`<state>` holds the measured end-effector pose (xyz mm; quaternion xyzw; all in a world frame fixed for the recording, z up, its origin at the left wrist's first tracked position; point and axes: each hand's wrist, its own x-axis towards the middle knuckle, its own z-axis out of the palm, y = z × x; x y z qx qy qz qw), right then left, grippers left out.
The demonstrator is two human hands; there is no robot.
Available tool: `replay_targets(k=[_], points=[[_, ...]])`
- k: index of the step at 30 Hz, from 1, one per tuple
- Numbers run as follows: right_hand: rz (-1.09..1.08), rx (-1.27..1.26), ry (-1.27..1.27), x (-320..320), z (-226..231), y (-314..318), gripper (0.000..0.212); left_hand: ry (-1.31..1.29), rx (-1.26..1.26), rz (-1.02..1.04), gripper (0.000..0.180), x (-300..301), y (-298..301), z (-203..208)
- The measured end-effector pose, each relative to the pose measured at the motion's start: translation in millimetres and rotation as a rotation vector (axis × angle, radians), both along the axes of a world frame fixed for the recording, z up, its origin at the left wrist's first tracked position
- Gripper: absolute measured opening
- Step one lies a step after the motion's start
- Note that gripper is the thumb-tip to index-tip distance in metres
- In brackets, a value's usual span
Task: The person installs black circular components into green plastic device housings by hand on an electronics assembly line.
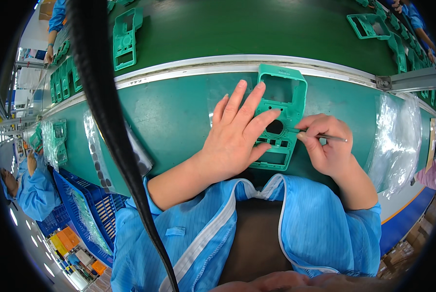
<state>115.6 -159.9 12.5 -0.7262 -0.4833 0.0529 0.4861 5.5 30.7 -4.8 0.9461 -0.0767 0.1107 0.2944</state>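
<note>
A green plastic housing [300, 97] with a large rectangular window, a round dark opening and several small slots lies on the bench in front of me. My left hand [235, 131] rests across its left side, fingers spread, the index fingertip above the round opening and the thumb over the lower slots. From the right, my right hand [327, 138] pinches a slim metal tool [336, 138], possibly tweezers. Its tip points left, at the right edge of the round opening; whether it touches is too small to tell.
Beyond a pale rail [193, 65] runs a dark green belt carrying more green housings [125, 41]. Clear plastic film [396, 141] lies at right, a strip of black discs [98, 160] at left. Blue crates [89, 209] stand lower left. A black cord [115, 121] crosses the view. Co-workers sit around.
</note>
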Motion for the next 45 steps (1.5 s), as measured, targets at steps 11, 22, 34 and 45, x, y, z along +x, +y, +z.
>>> replay_targets(k=[11,22,34,45], points=[[-0.07,0.019,0.096,5.7,-3.7,-1.7,0.014,0.086,-0.112,-0.035,0.081,3.5,8.8,-3.4],[-0.035,-0.006,-0.081,1.7,-1.6,1.4,0.018,0.12,-0.086,-0.026,0.082,2.0,8.2,-3.0],[-0.119,0.001,0.031,-1.4,-8.2,-0.5,0.014,0.134,-0.064,-0.015,0.083,2.4,7.1,-1.4],[-0.207,0.034,0.498,-1.2,-5.6,0.5,0.009,0.138,-0.085,-0.011,0.081,2.2,6.4,-1.7]])
